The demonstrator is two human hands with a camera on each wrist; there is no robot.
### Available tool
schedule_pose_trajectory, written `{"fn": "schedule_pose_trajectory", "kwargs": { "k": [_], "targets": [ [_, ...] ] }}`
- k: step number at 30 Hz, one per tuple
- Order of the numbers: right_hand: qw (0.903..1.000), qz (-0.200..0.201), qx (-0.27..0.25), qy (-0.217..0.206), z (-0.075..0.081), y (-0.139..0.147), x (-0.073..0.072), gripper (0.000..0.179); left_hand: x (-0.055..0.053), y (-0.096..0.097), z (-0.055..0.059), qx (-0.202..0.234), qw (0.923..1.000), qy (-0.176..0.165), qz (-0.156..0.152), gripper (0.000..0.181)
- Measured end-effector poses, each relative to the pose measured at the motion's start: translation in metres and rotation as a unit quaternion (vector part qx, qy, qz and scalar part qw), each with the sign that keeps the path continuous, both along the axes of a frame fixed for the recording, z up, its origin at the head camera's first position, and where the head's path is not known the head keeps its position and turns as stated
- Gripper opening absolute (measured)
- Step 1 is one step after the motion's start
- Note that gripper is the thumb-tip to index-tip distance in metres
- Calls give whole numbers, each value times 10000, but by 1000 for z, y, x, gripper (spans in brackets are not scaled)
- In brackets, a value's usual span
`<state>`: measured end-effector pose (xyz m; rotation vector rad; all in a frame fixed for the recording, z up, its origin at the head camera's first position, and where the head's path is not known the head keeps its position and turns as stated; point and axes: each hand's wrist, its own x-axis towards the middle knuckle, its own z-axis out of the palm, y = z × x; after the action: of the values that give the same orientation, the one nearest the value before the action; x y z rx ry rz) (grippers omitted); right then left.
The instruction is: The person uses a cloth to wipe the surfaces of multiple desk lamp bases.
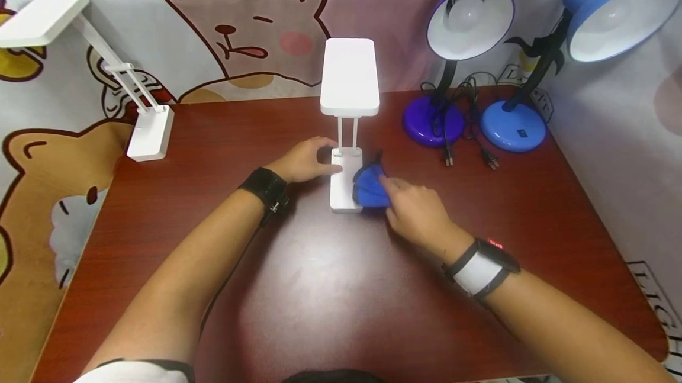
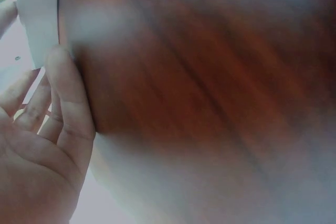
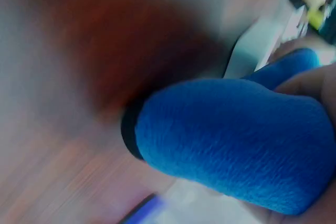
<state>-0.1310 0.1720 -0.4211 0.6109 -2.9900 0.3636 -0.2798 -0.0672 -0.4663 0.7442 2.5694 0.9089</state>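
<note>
Far left of the upright white plastic lamp with a rounded rectangular head (image 1: 349,75), a second white plastic lamp with a tilted stem (image 1: 151,133), its base near the rear left corner of the dark red-brown wooden surface (image 1: 224,134). Behind the upright lamp, a pink, white and brown backdrop printed with cartoon bears (image 1: 213,4). Just left of the upright lamp, bare left hand (image 1: 303,161), black band (image 1: 264,187) at the wrist. Holds the lamp's flat white base (image 1: 345,190) by its left side, thumb on the top face, forefinger bent beside the foot of the thin stems. Against the base's right edge, a soft blue cloth with black edging (image 1: 371,186). Just right of the upright lamp, bare right hand (image 1: 421,208), black-and-white band (image 1: 479,272) at the wrist. Grips the cloth in curled fingers. Farther right of the upright lamp, a glossy purple lamp with a bell-shaped shade (image 1: 418,122), then a light-blue lamp of similar shape (image 1: 511,128). Between those two, tangled black cords, with black plugs (image 1: 489,158) lying on the surface.
</note>
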Motion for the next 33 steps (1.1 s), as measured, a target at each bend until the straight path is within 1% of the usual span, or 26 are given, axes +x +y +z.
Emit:
{"fn": "schedule_pose_trajectory", "kwargs": {
  "k": [1, 3, 4, 6, 8, 10, 13, 16, 18, 20, 22, 24, 25, 27, 30, 33],
  "targets": [
    [9991, -349, -158, -196, 1, 4, -7, 62, 0, 1, 1, -21, 10000, 8, -5, 69],
    [9925, -1007, -440, -532, 3, 11, -23, 62, 1, 2, 1, -42, 10000, -5, 27, 70],
    [9881, -1270, -576, -655, 3, 11, -32, 63, 1, 1, 1, -52, 10000, -26, 49, 70],
    [9804, -1603, -794, -821, 2, 10, -48, 63, 2, 1, 1, -71, 9999, -60, 96, 69],
    [9754, -1773, -903, -949, 0, 5, -61, 64, 2, 0, 0, -71, 9999, -91, 112, 69],
    [9724, -1829, -949, -1096, -2, -4, -71, 64, 3, -1, -1, -78, 9998, -108, 123, 69],
    [9720, -1709, -984, -1280, -2, -16, -78, 63, 3, -1, -2, -53, 9999, -89, 137, 69],
    [9712, -1425, -1165, -1511, 0, -23, -76, 59, 2, 0, -3, -57, 9999, 3, 100, 70],
    [9667, -1240, -1409, -1738, 3, -25, -70, 56, 2, 1, -2, -36, 9999, 76, 80, 70],
    [9605, -1121, -1616, -1967, 5, -25, -59, 59, 2, 2, -3, -37, 9999, 113, 79, 70],
    [9569, -1056, -1701, -2103, 6, -24, -47, 65, 2, 3, -2, -37, 9999, 119, 97, 70],
    [9564, -993, -1703, -2154, 5, -24, -35, 65, 2, 4, -1, -31, 9999, 107, 91, 69],
    [9568, -978, -1682, -2160, 4, -24, -30, 68, 2, 4, -1, -28, 9999, 102, 94, 69],
    [9574, -939, -1712, -2126, 2, -23, -23, 67, 2, 3, 0, 18, 9999, 97, 97, 69],
    [9552, -1104, -1941, -1941, -3, -23, -23, 64, 3, 2, -1, 52, 9999, 68, 111, 68],
    [9508, -1336, -2236, -1676, -7, -23, -32, 54, 4, 1, -1, 8, 9999, 42, 141, 68]
  ]
}}
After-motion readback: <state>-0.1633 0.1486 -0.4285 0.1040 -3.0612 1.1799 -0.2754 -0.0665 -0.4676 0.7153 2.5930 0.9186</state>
